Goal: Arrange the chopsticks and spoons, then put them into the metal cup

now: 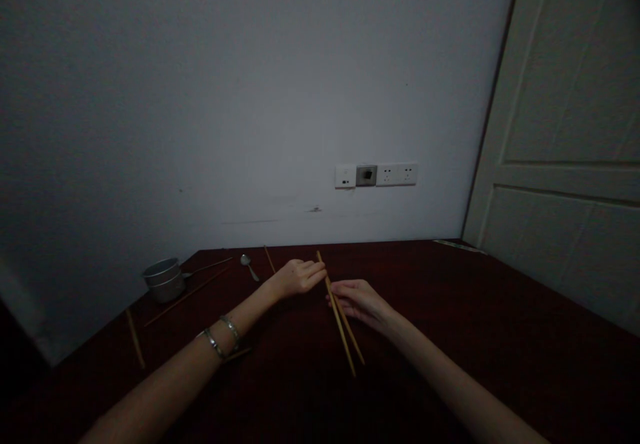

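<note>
Two wooden chopsticks [345,334] slant from the far middle of the dark red table [450,337] toward me. My left hand [299,277] reaches in from the left, fingers together, and pinches them near their far end. My right hand [357,301] is curled around their middle from the right. A pair of silver bangles [223,336] sits on my left wrist.
A small metal pot [163,279] stands at the table's far left, with a metal spoon [249,267] beside it. More loose chopsticks [187,294] lie scattered across the left side. A white wall with sockets [376,175] is behind, and a door [570,151] at right.
</note>
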Tool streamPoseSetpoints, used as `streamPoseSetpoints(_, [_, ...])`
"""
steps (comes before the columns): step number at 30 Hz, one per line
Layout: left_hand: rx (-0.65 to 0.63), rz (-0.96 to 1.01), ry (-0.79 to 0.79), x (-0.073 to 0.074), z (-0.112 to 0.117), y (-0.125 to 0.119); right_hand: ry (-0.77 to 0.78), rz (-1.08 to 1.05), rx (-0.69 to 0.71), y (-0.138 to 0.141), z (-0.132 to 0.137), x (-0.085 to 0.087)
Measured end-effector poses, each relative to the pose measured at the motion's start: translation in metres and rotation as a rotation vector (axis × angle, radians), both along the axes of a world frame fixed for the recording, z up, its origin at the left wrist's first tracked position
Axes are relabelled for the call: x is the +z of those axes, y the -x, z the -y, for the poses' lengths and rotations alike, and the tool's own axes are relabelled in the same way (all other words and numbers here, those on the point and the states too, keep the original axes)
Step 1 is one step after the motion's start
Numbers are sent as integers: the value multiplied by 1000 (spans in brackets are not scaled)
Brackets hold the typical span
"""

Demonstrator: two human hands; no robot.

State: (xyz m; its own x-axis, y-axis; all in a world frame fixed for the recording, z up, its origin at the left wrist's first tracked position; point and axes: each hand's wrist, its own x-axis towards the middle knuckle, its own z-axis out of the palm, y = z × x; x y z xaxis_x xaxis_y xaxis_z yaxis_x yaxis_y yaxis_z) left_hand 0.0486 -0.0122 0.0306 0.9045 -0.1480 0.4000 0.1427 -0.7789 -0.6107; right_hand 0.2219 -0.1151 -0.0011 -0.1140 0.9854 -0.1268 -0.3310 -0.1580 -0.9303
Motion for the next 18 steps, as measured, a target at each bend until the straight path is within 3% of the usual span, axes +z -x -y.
streamPoseSetpoints(12, [114,91,79,-16,-6,-6,-28,-30,-69,2,-5,-2])
streamPoseSetpoints(18, [304,354,385,-19,-3,-14,-6,-52,-122,0,-14,-1])
